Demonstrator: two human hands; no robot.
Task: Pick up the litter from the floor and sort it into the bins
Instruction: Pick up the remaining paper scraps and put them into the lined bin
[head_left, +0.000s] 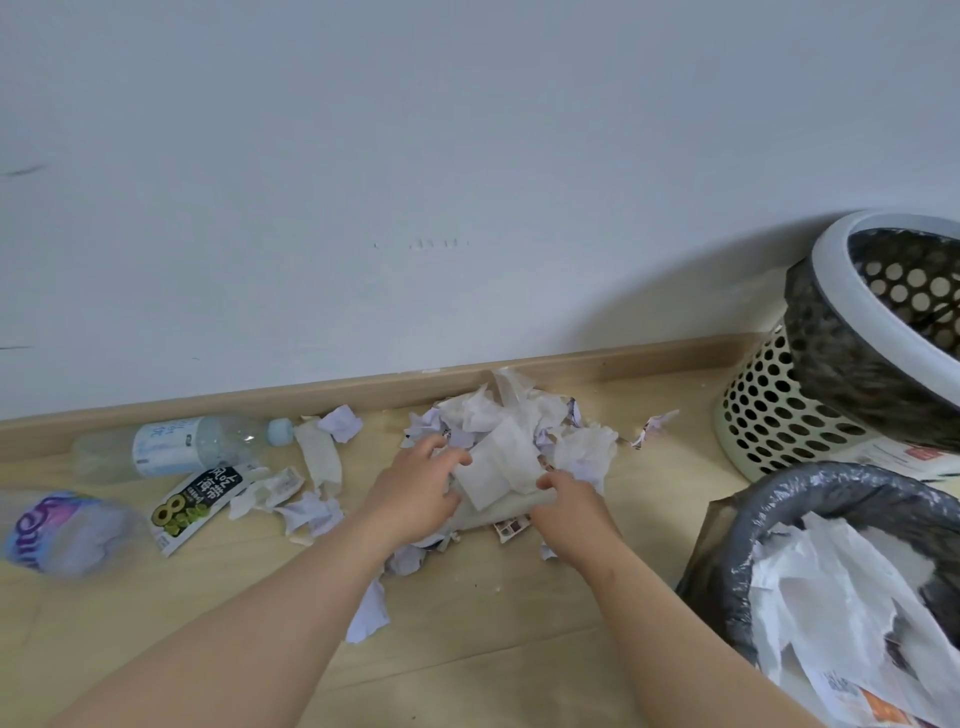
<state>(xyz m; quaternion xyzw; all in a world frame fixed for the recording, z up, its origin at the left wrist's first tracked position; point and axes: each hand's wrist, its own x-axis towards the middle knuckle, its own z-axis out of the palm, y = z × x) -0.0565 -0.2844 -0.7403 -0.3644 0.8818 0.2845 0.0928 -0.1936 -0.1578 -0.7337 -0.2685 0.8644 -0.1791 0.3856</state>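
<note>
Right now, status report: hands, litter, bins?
Left hand and right hand both grip the paper pile, on the floor. Lined bin at right holds paper. Bottle, snack packet loose at left, out of the way.

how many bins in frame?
2. A perforated bin stands at far right, farther back; a bag-lined bin holding paper scraps sits nearest, at lower right. More may be out of frame.
</note>
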